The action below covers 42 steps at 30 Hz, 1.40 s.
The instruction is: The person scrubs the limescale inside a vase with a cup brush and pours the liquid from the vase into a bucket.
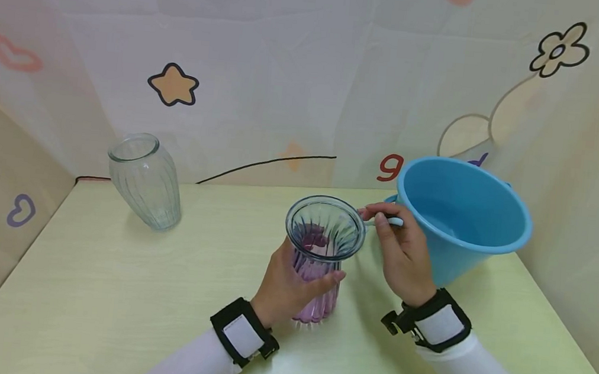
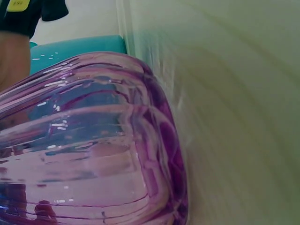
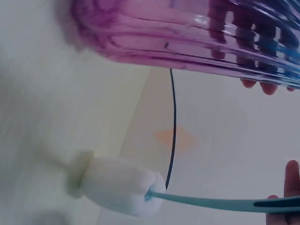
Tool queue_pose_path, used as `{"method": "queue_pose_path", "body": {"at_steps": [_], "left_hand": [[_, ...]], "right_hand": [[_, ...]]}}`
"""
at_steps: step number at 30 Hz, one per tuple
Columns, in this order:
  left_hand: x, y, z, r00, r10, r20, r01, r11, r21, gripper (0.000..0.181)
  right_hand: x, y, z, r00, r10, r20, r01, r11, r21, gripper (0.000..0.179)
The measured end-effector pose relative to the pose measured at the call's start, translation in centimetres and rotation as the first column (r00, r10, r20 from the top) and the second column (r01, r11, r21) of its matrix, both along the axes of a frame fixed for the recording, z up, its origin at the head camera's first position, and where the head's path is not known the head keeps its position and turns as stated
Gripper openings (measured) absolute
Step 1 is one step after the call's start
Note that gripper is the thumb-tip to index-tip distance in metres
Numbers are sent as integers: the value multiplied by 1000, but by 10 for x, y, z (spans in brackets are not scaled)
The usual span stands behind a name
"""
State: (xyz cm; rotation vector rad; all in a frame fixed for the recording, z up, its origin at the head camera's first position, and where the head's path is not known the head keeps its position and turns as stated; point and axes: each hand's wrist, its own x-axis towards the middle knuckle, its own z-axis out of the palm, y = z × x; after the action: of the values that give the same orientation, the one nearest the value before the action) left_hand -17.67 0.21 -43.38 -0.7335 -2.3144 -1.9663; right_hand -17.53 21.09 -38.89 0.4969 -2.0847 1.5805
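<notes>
My left hand (image 1: 288, 287) grips a ribbed glass vase (image 1: 316, 301), purple toward the base and bluish-green at the rim, with its mouth tipped up toward me. Its purple body (image 2: 93, 154) fills much of the left wrist view. Just right of the vase, my right hand (image 1: 405, 258) holds a sponge brush by its thin pale-blue handle (image 1: 395, 221). In the right wrist view the brush's white sponge head (image 3: 119, 185) points down beside the vase (image 3: 154, 33), apart from it. The head view hides most of the brush.
A blue bucket (image 1: 446, 253) stands at the right, close behind my right hand. Toward the back left is a clear ribbed glass vase (image 1: 152, 183). The pale table (image 1: 107, 301) meets a printed cloth (image 1: 265, 89) at the back and sides.
</notes>
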Motion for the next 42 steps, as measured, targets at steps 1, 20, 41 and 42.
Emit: {"method": "queue_pose_path", "body": {"at_steps": [1, 20, 41, 42], "left_hand": [[0, 0, 0, 1000, 1, -2, -1, 1000, 1, 85], [-1, 0, 0, 1000, 1, -27, -1, 1000, -3, 78], [0, -1, 1, 1000, -19, -12, 19, 1000, 19, 78], [0, -1, 1, 1000, -16, -5, 16, 1000, 16, 79]], "right_hand": [[-3, -2, 1, 1000, 0, -8, 0, 999, -40, 25], [-21, -20, 26, 993, 79, -93, -111, 895, -433, 27], [-10, -19, 54, 940, 180, -289, -297, 847, -440, 55], [-9, -19, 57, 934, 183, -306, -311, 839, -446, 55]]}}
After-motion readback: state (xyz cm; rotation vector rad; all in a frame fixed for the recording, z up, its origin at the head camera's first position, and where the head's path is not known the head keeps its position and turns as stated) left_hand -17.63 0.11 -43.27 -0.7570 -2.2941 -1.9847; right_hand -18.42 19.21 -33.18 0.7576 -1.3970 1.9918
